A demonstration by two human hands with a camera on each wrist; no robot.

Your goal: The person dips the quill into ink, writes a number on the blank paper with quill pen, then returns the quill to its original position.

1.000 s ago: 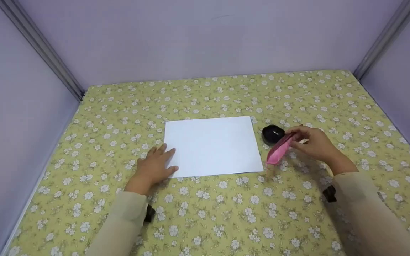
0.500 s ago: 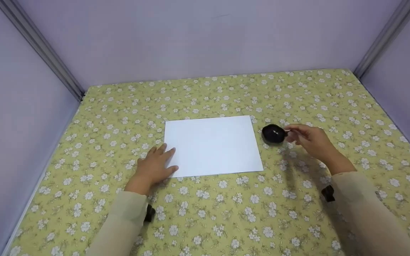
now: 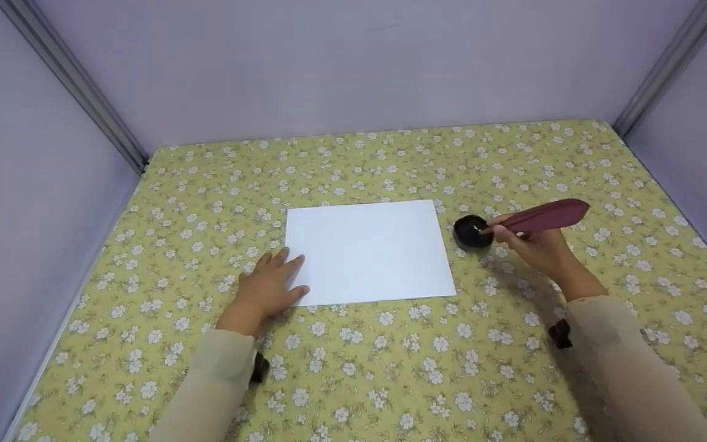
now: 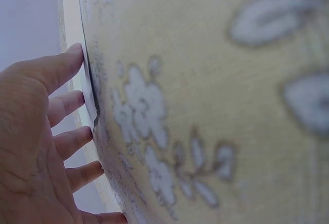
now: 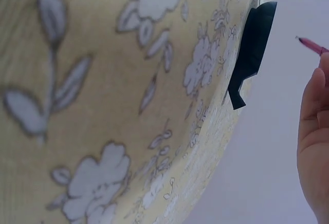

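A white sheet of paper lies flat in the middle of the head view. My left hand rests spread on its lower left edge; the left wrist view has the straight fingers touching down there. To the right of the sheet stands a small shiny black bowl. My right hand pinches a dark red feather quill pen, its feather end sloping up to the right and its tip over the bowl's right side. In the right wrist view the dark pen tip shows above the bowl, apart from it.
A yellow cloth with white flowers covers the table. Pale walls close it in at the back and both sides, with grey metal posts at the corners.
The quill pen has swung round in my right hand: its pink side faced the front, hanging downward, and now the feather points up right with the tip at the bowl. My left hand stays still.
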